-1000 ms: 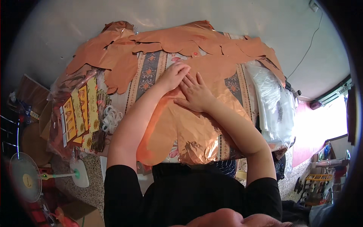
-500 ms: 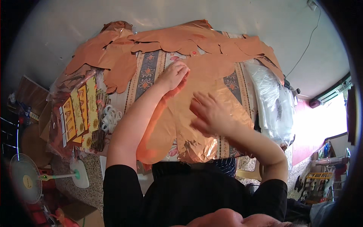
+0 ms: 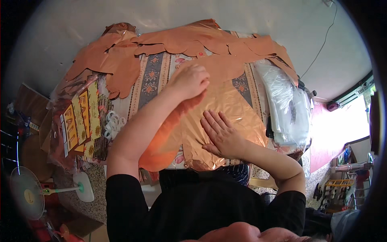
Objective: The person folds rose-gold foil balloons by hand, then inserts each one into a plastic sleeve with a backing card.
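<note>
Foil sheet (image 3: 219,103), copper-col., lies spread mid surface (image 3: 149,78), running down to the near edge. L hand (image 3: 190,82) over its far part, fingers curled in; can't tell if that grip has some of the sheet or is just clenched. R hand (image 3: 223,139): grip released, palm down, fingers extended, on the sheet nr the near edge. More foil pieces (image 3: 189,38) overlap along far edge, incl. far L corner. Cards (image 3: 82,121) piled nr L edge, w/ white coils (image 3: 114,124) just beside. Clear plastic bags (image 3: 286,107) stacked by R edge. Fan (image 3: 27,191) L of surface.
</note>
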The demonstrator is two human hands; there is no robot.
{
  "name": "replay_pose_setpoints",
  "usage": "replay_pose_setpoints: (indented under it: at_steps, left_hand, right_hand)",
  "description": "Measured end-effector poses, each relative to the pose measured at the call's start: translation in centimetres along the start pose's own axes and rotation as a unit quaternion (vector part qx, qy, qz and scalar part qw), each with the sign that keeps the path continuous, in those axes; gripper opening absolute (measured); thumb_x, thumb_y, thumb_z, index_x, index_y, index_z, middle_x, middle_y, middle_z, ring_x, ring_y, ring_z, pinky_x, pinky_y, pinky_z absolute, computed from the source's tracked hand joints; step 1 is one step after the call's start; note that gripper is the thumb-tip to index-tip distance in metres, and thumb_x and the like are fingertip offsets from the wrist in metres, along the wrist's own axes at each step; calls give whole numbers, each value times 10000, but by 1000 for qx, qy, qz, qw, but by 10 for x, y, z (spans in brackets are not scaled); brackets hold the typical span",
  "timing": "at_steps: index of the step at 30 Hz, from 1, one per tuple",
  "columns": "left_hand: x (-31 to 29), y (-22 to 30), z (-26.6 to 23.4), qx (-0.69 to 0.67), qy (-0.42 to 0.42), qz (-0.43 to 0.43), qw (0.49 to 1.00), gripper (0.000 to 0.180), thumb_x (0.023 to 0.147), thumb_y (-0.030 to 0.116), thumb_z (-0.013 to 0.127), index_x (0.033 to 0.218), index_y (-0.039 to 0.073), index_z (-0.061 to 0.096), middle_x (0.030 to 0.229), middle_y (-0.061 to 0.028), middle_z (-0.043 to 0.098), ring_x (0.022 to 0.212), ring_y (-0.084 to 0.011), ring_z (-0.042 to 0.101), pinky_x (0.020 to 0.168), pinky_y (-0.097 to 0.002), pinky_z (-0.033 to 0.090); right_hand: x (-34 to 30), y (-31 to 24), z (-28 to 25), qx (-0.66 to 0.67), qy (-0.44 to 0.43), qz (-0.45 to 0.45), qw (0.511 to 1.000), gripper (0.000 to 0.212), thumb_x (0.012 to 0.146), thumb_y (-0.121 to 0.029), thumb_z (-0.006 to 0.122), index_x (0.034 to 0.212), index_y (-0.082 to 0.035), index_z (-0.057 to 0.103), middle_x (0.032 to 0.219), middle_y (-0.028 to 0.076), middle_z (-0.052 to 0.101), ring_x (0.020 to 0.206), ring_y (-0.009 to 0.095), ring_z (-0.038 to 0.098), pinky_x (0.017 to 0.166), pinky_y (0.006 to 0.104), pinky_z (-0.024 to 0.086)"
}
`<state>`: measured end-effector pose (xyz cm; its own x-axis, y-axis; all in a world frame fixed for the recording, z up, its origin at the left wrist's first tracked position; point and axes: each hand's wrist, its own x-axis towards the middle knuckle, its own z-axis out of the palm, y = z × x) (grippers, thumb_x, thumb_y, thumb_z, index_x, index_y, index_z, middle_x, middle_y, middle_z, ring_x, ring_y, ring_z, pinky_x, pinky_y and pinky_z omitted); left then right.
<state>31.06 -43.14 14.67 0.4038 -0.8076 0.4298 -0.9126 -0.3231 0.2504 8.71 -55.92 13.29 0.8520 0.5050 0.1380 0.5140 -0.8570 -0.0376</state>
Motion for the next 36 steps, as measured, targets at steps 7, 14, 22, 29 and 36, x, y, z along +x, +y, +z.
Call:
replay_pose_setpoints:
  at_steps: [7,14,22,29,36]
  left_hand:
    - [-18,14,29,-62,62,0,996,220,864,257,653,1020,103,628,1107,-53,577,1131,-278,506,978,-431,388]
    - [-23,13,26,-35,31,-11,999,301,871,269,658,1109,94,604,1192,-74,553,1156,-298,487,1000,-426,374]
    - [-21,13,30,-42,38,3,998,308,878,273,647,1130,99,608,1205,-74,550,1174,-302,477,1006,-433,374]
    - [-19,16,26,-57,21,-14,998,306,882,278,645,1133,104,621,1230,-80,548,1208,-292,469,1030,-434,358]
    - [-20,16,28,-58,19,-12,998,340,879,268,647,1179,107,630,1273,-83,550,1212,-291,468,1030,-425,358]
  right_hand:
    - [-1,0,-1,15,-2,4,1000,809,939,-530,457,1435,93,314,1520,275,289,1442,398,237,1184,506,131]
    - [-13,36,-63,92,50,185,977,553,876,-222,617,1368,-39,443,1323,219,512,1207,377,521,978,430,462]
    - [-38,98,-29,-4,-66,357,932,226,890,-198,518,945,10,587,978,219,642,929,375,643,817,436,527]
    - [-38,104,-48,85,-20,340,937,218,880,-200,518,910,5,589,916,220,666,883,410,638,797,485,504]
    - [-39,110,-88,522,-21,364,771,215,871,-18,638,1040,-67,514,636,-34,524,593,27,480,523,201,358]
